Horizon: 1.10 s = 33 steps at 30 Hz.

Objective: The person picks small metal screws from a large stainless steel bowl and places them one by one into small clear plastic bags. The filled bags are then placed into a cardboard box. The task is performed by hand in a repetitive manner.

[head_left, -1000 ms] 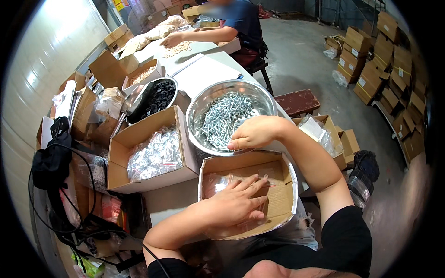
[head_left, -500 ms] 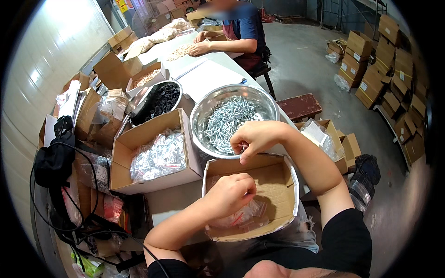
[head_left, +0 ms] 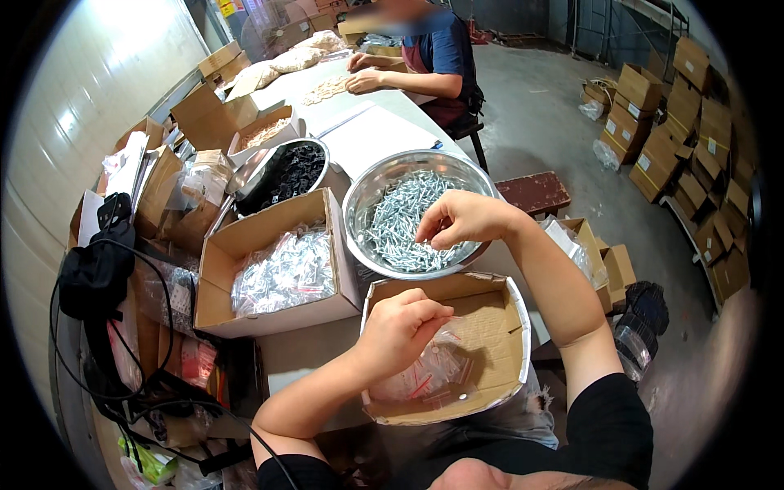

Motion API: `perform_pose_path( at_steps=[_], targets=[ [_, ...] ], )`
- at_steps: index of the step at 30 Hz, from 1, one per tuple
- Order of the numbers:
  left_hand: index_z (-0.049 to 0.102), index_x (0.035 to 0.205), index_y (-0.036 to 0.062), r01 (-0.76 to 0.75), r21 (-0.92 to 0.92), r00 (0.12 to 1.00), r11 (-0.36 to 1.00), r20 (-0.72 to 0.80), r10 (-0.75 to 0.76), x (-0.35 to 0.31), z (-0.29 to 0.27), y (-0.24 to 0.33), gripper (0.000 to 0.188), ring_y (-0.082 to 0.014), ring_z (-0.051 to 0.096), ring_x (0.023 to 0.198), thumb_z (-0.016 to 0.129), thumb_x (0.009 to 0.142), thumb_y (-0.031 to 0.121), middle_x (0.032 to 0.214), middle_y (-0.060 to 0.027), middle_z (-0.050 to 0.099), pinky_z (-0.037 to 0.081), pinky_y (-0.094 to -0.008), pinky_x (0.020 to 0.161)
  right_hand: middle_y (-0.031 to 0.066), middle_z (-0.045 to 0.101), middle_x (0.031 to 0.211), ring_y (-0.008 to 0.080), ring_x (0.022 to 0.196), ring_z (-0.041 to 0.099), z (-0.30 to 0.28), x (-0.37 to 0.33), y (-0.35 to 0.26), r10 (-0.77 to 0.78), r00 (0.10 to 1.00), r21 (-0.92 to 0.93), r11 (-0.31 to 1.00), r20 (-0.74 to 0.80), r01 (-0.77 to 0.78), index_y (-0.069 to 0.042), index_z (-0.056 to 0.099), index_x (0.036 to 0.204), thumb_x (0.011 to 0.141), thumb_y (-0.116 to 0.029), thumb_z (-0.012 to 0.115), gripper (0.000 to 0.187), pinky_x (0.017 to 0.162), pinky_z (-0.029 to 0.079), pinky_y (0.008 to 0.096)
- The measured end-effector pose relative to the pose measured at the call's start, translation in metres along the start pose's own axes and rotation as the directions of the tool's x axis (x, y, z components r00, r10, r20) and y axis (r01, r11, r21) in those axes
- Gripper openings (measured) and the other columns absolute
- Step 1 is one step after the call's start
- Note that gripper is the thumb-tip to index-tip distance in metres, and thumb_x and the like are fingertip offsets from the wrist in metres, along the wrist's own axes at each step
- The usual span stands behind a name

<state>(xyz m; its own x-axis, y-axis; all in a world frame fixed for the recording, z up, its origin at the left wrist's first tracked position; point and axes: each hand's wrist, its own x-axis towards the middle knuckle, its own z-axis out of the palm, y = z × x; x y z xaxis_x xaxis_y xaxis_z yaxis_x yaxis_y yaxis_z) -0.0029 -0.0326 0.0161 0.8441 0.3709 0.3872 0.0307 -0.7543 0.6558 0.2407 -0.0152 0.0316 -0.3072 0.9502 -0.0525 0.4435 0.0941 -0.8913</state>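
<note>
Remaining loose, screws (head_left: 396,216) are held in a steel bowl (head_left: 471,173) under the right hand (head_left: 474,219) (grip indeterminable); a clear bag (head_left: 447,333) is apparently pinched by the left hand (head_left: 398,328); filled packets (head_left: 286,278) are boxed.

Thin, silvery fasteners (head_left: 398,214) lie jumbled in a round, shiny metal bowl (head_left: 358,196). Just beside it, an open, shallow cardboard box (head_left: 496,347) holds loosely piled clear plastic bags (head_left: 431,371) with red strips.
</note>
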Motion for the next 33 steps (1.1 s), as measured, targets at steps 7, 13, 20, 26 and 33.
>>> perform_pose_path(
  at_steps=[7, 13, 20, 26, 33],
  targets=[
    [0.069, 0.091, 0.0003, 0.111, -0.134, 0.994, 0.985, -0.003, -0.112, 0.003, -0.005, -0.003, 0.012, -0.0149, 0.055, 0.06, 0.072, 0.079, 0.002, 0.072, -0.0078, 0.06, 0.045, -0.0271, 0.055, 0.0084, 0.07, 0.081, 0.0128, 0.072, 0.065, -0.001, 0.006, 0.011, 0.051, 0.996, 0.07, 0.996, -0.069, -0.046, 0.004, 0.071, 0.093, 0.073, -0.002, 0.062, 0.023, 0.067, 0.052, 0.0259],
    [0.07, 0.09, 0.0012, 0.083, -0.093, 0.997, 0.992, 0.008, -0.082, 0.005, -0.005, -0.006, 0.01, -0.0146, 0.057, 0.063, 0.072, 0.08, 0.003, 0.073, -0.0077, 0.062, 0.046, -0.0267, 0.058, 0.0115, 0.071, 0.079, 0.0158, 0.072, 0.067, 0.0, 0.006, 0.009, 0.039, 0.98, -0.24, 0.967, -0.197, -0.086, 0.001, 0.073, 0.089, 0.069, -0.002, 0.062, 0.023, 0.069, 0.053, 0.0275],
    [0.068, 0.079, -0.0004, 0.135, -0.116, 0.977, 0.984, 0.178, -0.113, 0.004, -0.007, 0.005, 0.01, -0.0159, 0.061, 0.06, 0.074, 0.079, 0.007, 0.071, -0.0089, 0.066, 0.048, -0.0276, 0.055, 0.0136, 0.069, 0.075, 0.0241, 0.072, 0.067, 0.016, 0.01, 0.005, 0.007, 0.98, -0.467, 0.879, -0.197, -0.1, -0.003, 0.072, 0.078, 0.065, 0.0, 0.064, 0.015, 0.068, 0.053, 0.0321],
    [0.069, 0.082, -0.0014, 0.254, -0.201, 0.965, 0.946, 0.112, -0.235, 0.004, -0.008, -0.001, 0.009, -0.0107, 0.057, 0.061, 0.073, 0.081, 0.006, 0.069, -0.0045, 0.062, 0.046, -0.0247, 0.057, 0.0134, 0.069, 0.079, 0.0248, 0.074, 0.067, 0.021, 0.011, 0.003, -0.039, 0.981, -0.424, 0.904, -0.19, -0.046, -0.003, 0.072, 0.081, 0.069, -0.002, 0.065, 0.014, 0.07, 0.053, 0.0321],
    [0.07, 0.091, -0.0012, 0.328, -0.58, 0.94, 0.746, 0.124, -0.318, 0.003, -0.003, -0.013, 0.009, -0.0057, 0.055, 0.065, 0.069, 0.086, 0.007, 0.073, -0.002, 0.065, 0.045, -0.0225, 0.059, 0.0072, 0.07, 0.083, 0.0117, 0.08, 0.066, 0.002, -0.006, -0.018, -0.107, 0.988, -0.062, 0.993, -0.108, 0.101, 0.003, 0.069, 0.09, 0.076, -0.001, 0.067, 0.014, 0.072, 0.053, 0.0256]
  ],
)
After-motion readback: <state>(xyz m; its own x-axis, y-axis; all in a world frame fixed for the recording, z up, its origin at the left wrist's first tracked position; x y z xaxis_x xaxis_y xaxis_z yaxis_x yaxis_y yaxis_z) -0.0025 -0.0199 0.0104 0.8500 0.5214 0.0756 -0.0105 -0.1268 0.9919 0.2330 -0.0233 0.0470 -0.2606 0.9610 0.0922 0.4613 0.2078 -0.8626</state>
